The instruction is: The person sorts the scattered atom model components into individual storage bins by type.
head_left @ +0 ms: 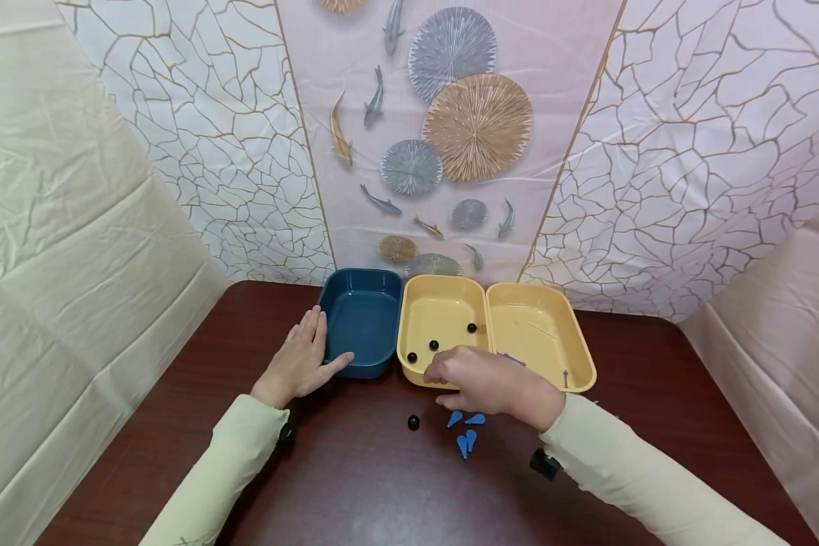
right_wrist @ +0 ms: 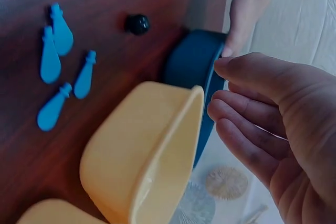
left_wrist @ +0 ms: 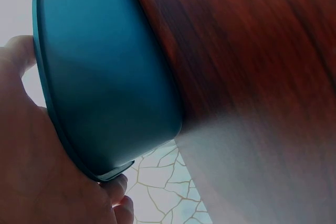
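Note:
My left hand [head_left: 298, 358] rests on the left rim of the blue tray [head_left: 360, 365], fingers straight and thumb at its front corner. In the left wrist view, the hand [left_wrist: 39, 145] lies along the rim of the blue tray [left_wrist: 105, 72]. Over the front edge of the middle yellow tray [head_left: 437, 287] hovers my right hand [head_left: 481, 379]. Its fingers curve loosely in the right wrist view, with nothing visible between them. Three black balls [head_left: 434, 345] lie inside that tray. One more black ball [head_left: 413, 422] sits on the table, left of several blue teardrop-shaped pieces [head_left: 475, 418].
A second yellow tray [head_left: 582, 345] adjoins the middle one on the right, with small purple pieces [head_left: 566, 378] in it. The three trays stand side by side on the dark wooden table [head_left: 355, 485]. Patterned cloth [head_left: 423, 227] hangs right behind them.

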`<action>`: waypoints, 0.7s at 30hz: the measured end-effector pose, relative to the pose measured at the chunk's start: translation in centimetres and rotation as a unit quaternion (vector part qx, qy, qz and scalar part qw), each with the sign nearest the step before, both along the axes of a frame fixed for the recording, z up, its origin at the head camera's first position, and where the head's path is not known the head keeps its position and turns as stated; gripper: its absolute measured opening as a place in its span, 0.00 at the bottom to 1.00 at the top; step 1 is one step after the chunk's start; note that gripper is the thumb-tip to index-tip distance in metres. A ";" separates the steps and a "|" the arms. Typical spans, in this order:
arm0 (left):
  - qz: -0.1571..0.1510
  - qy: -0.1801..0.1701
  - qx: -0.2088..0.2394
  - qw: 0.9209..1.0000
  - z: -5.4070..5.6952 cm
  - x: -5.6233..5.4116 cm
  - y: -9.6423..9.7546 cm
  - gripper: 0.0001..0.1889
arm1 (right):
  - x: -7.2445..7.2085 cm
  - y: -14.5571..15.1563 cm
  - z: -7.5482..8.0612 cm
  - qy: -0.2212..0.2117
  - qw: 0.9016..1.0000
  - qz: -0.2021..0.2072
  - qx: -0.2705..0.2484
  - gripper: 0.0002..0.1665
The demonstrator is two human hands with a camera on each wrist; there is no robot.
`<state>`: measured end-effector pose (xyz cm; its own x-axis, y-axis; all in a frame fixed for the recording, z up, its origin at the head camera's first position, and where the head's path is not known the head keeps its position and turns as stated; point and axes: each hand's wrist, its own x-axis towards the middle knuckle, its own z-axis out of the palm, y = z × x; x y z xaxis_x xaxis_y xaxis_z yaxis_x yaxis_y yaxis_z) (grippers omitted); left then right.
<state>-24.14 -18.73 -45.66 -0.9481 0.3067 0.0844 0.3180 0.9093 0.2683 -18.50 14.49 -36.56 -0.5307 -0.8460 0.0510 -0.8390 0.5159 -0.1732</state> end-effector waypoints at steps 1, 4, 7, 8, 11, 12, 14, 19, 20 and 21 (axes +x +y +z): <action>0.000 -0.001 -0.001 1.000 0.0 0.0 0.0 0.54 | 0.1 -0.1 -0.2 -0.002 1.000 0.001 0.001 0.14; 0.001 -0.001 -0.003 1.000 -0.1 -0.1 0.0 0.54 | 0.4 -0.4 -0.9 -0.013 1.000 0.000 0.008 0.14; 0.002 -0.003 -0.006 1.000 -0.1 -0.1 0.0 0.54 | 0.5 -0.8 -1.7 -0.032 0.999 -0.006 0.018 0.15; 0.002 -0.004 -0.007 1.000 -0.1 -0.1 0.0 0.54 | 0.6 -0.9 -1.9 -0.035 0.999 -0.006 0.019 0.16; 0.002 -0.005 -0.008 1.000 -0.1 -0.2 0.0 0.55 | 0.7 -1.2 -2.7 -0.039 0.999 -0.002 0.020 0.15; 0.002 -0.005 -0.008 1.000 -0.1 -0.1 0.0 0.55 | 0.7 -1.4 -3.0 -0.034 0.999 0.003 0.018 0.15; 0.002 -0.005 -0.007 1.000 -0.1 -0.1 0.0 0.55 | 0.7 -1.5 -3.5 -0.026 0.999 0.009 0.015 0.14; 0.002 -0.006 -0.003 1.000 0.0 0.0 0.1 0.54 | 0.6 -2.0 -5.0 0.009 1.000 0.025 0.014 0.12; 0.002 -0.006 -0.003 1.000 0.0 0.0 0.1 0.54 | 0.5 -2.1 -5.3 0.015 0.999 0.028 0.013 0.12; 0.002 -0.006 -0.003 1.000 0.0 0.0 0.1 0.54 | 0.5 -2.2 -5.6 0.021 0.999 0.031 0.012 0.11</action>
